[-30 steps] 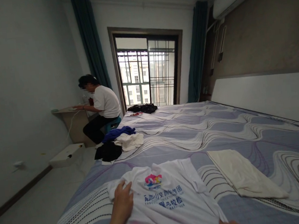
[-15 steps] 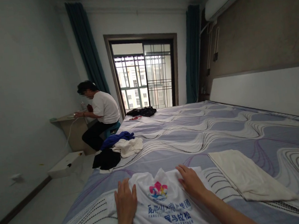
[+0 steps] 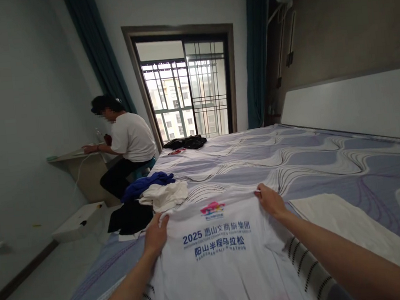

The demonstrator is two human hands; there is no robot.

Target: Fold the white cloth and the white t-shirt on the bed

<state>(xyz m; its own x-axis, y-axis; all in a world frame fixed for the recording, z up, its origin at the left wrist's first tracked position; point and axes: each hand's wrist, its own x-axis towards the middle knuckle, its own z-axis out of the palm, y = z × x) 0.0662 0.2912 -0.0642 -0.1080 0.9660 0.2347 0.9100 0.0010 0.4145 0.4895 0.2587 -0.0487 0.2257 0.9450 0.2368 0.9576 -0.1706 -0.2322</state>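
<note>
A white T-shirt (image 3: 218, 271) with a colourful logo and blue lettering is stretched between my hands above the bed. My left hand (image 3: 156, 232) is closed on its left shoulder. At the opposite shoulder, my right hand (image 3: 270, 200) pinches the cloth between thumb and fingers. The shirt's lower part runs out of the bottom of the view. To the right of it lies a flat, folded cream cloth (image 3: 356, 229) on the patterned bedsheet (image 3: 316, 176).
Crumpled clothes lie along the bed's left edge: a black garment (image 3: 130, 217), a white one (image 3: 165, 196) and a blue one (image 3: 146, 184). Black clothing (image 3: 188, 142) sits at the far end. A person (image 3: 131, 137) sits at a small desk (image 3: 81, 171) by the wall.
Both hands, resting open on the shirt before, now grip its shoulders. They have moved forward, pulling the shirt out so that its print shows flat. The view has tipped downward.
</note>
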